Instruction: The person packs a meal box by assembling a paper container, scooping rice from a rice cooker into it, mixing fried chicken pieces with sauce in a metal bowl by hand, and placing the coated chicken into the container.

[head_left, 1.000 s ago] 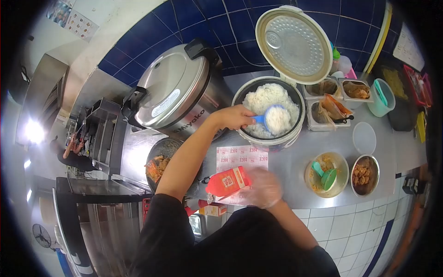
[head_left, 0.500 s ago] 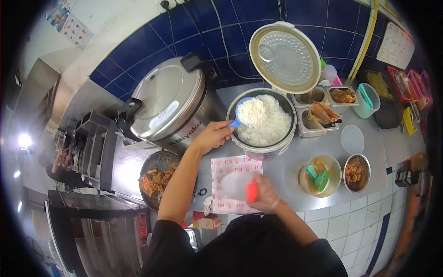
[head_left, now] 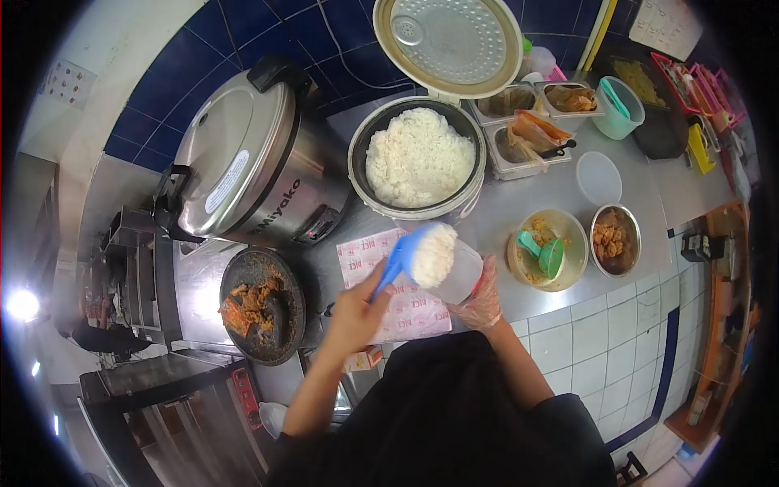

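Note:
My left hand is closed round the handle of a blue rice scoop. White rice is heaped on the scoop, right at the mouth of a translucent plastic cup. That cup is in my right hand, which wears a clear plastic glove; a bit of red shows by the fingers. Below both hands lies a red-printed sheet of wrapping paper. Just beyond stands an open rice cooker, with cooked rice inside and its lid raised.
A large closed Miyako cooker stands left, above a stone mortar of reddish food. To the right are a tub with a green scoop, a steel bowl of fried pieces, a round lid and steel food pans.
My left hand has drawn the loaded scoop from the rice cooker down to the cup. My right hand has brought the cup up and right, and its mouth is now beside the scoop. The view has shifted.

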The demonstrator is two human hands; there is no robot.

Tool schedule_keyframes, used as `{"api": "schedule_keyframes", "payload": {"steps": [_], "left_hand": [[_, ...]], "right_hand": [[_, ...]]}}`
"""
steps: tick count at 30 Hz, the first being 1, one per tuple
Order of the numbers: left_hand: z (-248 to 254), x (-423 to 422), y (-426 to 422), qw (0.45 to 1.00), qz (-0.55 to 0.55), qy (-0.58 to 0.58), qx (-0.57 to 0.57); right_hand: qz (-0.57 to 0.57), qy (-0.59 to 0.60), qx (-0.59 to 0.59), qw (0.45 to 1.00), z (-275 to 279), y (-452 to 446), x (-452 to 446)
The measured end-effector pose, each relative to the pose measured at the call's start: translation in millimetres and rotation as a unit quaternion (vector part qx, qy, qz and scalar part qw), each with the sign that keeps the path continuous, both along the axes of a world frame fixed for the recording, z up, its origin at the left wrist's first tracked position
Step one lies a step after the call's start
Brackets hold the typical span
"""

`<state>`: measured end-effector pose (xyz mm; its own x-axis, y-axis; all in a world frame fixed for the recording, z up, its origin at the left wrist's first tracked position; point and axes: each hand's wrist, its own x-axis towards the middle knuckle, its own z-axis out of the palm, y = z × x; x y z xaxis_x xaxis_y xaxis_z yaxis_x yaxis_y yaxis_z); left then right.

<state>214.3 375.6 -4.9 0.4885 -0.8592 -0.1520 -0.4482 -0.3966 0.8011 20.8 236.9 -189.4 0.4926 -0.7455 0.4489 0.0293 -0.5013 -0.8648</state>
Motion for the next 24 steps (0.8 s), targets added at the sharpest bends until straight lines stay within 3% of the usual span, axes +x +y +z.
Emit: {"api": "schedule_keyframes", "payload": {"steps": [3, 6, 9, 11, 15, 19, 22, 23, 24], "left_hand": [[-19.5, -44.0, -3.3, 0.962, -0.050, -0.269, -0.002], [-30.8, -63.5, -2.7, 0.929, -0.089, -0.356, 0.052], [-19.3, -57.6, -0.2, 0.941, -0.040, -0.336, 0.007], [-0.2, -50.3, 0.3, 0.961, -0.011, -0.275, -0.012], [26.6, -33.3, -6.1, 0.987, 0.021, -0.154, -0.037], [54.9, -42.7, -30.7, 0.947, -0.112, -0.258, 0.157], [24.6, -67.6, -60.4, 0.880, -0.160, -0.361, 0.264], [5.8, -72.0, -71.9, 0.877, -0.181, -0.356, 0.267], [-16.4, -73.7, -83.7, 0.873, -0.202, -0.352, 0.271]], "right_hand": [[0.013, -0.026, 0.016, 0.999, 6.3, 0.3, 3.5], [0.032, -0.042, 0.048, 0.997, 11.5, 1.7, 5.6], [0.055, -0.043, 0.111, 0.991, 14.2, 1.0, 0.6], [0.085, -0.054, 0.213, 0.972, 16.4, -0.1, -4.1], [0.123, -0.134, 0.499, 0.848, 22.7, -2.8, -11.1], [0.128, -0.241, 0.646, 0.713, 32.0, -5.8, -8.4], [0.145, -0.102, 0.513, 0.840, 21.6, -4.9, -8.5], [0.150, -0.090, 0.485, 0.857, 16.2, -4.4, -6.1], [0.155, -0.121, 0.515, 0.834, 19.2, -4.5, -4.2]]}}
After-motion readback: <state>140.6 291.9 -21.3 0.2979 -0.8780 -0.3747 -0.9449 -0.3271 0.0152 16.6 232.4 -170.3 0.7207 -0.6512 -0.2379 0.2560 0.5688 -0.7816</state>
